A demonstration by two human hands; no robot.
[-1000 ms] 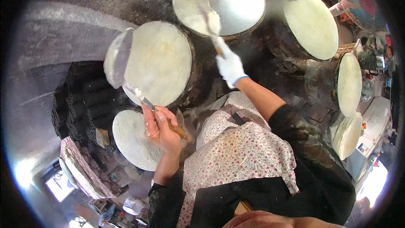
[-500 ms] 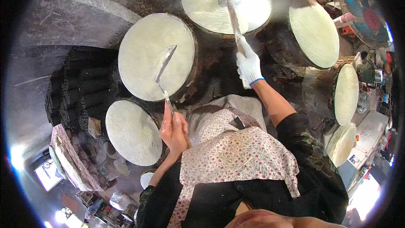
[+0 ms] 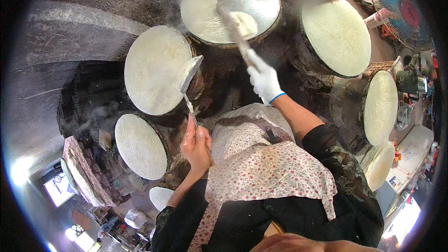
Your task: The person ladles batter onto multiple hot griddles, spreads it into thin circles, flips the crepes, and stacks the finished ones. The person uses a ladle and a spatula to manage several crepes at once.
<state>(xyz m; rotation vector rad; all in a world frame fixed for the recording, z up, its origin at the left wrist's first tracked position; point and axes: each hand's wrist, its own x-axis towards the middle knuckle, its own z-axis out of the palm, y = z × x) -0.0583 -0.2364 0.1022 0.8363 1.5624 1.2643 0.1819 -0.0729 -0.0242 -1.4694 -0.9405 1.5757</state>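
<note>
Your left grip clasps a spatula, your right grip a long tool; the far griddle looks part-bare, others coated.

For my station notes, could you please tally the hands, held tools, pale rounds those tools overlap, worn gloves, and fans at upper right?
Hands: 2 (left hand, right hand)
Tools: 2 (left tool, right tool)
Pale rounds: 2 (left round, top round)
Glove: 1
Fan: 1
Total: 8
</note>
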